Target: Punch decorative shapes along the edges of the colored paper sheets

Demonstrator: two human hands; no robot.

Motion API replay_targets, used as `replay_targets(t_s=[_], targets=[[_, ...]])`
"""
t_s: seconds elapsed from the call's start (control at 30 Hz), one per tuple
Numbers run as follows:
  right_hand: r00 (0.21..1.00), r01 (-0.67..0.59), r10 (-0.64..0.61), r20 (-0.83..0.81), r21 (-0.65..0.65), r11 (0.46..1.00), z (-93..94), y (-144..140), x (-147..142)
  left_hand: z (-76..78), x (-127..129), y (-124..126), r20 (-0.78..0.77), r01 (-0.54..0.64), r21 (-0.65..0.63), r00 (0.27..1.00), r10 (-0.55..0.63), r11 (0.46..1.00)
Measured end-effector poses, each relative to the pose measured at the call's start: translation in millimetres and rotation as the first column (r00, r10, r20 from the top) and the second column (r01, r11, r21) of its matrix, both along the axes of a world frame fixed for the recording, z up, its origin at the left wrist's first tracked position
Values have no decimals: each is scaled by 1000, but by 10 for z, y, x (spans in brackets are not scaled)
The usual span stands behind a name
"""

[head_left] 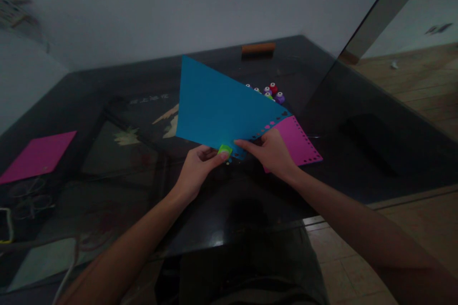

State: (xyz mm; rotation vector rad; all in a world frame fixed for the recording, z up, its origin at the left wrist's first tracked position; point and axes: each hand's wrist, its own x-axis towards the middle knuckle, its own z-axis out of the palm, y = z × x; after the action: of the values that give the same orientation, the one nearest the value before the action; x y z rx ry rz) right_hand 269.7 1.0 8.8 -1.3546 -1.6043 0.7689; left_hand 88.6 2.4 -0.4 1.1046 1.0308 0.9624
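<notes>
A blue paper sheet (218,105) is held up over the dark glass table (118,162), with a row of punched holes along its lower right edge. My left hand (196,169) grips a small green paper punch (225,150) clamped on the sheet's lower edge, thumb on top. My right hand (272,152) pinches the same edge just right of the punch. Under my right hand lies a pink sheet (298,140) with punched holes along its border.
Several small coloured punches (272,92) cluster behind the blue sheet. Another pink sheet (37,156) lies at the table's left. An orange-brown block (258,48) sits at the far edge by the wall. A cable (69,262) and wooden floor (411,81) are nearby.
</notes>
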Motion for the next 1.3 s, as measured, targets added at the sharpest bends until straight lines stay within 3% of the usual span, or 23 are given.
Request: replay_targets(t_s=[1.3], targets=[[1000,-30,31,-2,42,999,-5,10,1,-15,-6,-11,50,5,-7,999,-5,1000]])
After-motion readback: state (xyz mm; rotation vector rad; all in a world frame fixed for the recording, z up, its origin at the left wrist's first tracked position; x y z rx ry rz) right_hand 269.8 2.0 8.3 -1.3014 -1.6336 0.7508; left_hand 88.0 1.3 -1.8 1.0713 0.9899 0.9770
